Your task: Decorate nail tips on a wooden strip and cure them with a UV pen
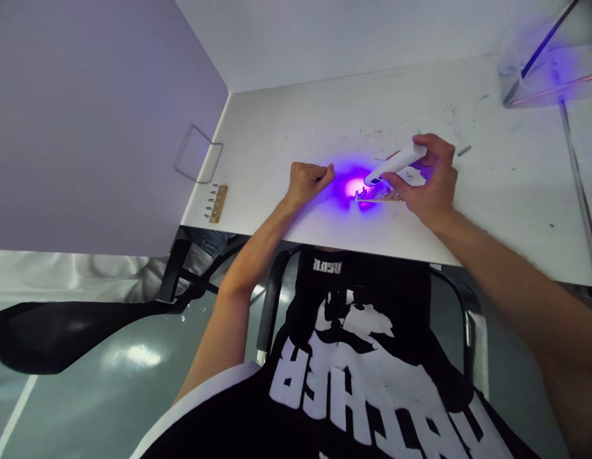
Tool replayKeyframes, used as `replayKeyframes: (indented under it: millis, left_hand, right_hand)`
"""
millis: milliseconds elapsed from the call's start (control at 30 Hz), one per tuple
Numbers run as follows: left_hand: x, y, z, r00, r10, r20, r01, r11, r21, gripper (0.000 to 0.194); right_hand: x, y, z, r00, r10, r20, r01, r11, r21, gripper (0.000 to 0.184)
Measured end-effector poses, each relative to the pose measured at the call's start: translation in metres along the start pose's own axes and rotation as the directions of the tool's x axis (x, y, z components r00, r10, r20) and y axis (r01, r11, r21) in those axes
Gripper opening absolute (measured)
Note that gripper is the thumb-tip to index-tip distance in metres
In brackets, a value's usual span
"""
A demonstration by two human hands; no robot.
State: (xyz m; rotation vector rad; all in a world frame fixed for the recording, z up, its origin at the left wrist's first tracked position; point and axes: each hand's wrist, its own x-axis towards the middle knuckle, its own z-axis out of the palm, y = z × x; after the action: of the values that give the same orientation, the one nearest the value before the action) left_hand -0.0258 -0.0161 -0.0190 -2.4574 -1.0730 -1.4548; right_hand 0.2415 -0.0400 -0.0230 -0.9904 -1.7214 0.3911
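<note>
My right hand is closed around a white handheld UV lamp, tilted with its lit end down and to the left. Purple light falls on the near end of a small wooden strip with metal pegs, which lies just below the lamp; small pieces on the lit pegs are lost in the glare. To the left of the glow, my left hand rests on the table as a fist, thumb toward the light. Nothing shows in its fingers. It is apart from the strip.
A second wooden strip with several metal pegs lies near the table's left edge. Beside it, a wire frame leans by the left panel. A clear plastic box stands at the back right. Dark specks dot the white table.
</note>
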Motion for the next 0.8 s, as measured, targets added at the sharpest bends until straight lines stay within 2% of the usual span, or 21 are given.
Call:
replayKeyframes:
  millis: [167,467,800]
  left_hand:
    - [-0.0005,-0.0007,0.0005,1.0,0.018,-0.024,-0.018,1.0,-0.011,0.059]
    - [0.0,-0.0007,0.0011,0.999,0.027,-0.037,-0.027,1.0,-0.008,0.057]
    - [-0.0001,0.0002,0.0007,1.0,0.018,-0.024,-0.018,1.0,0.012,0.058]
  right_hand:
    - [0.0004,-0.001,0.0004,1.0,-0.019,-0.02,0.019,1.0,0.002,0.07]
    - [0.0007,-0.0042,-0.0001,1.0,0.008,0.028,-0.009,1.0,0.021,0.069]
    - [0.0004,-0.0015,-0.0019,1.0,-0.009,0.027,0.01,0.999,-0.048,0.068]
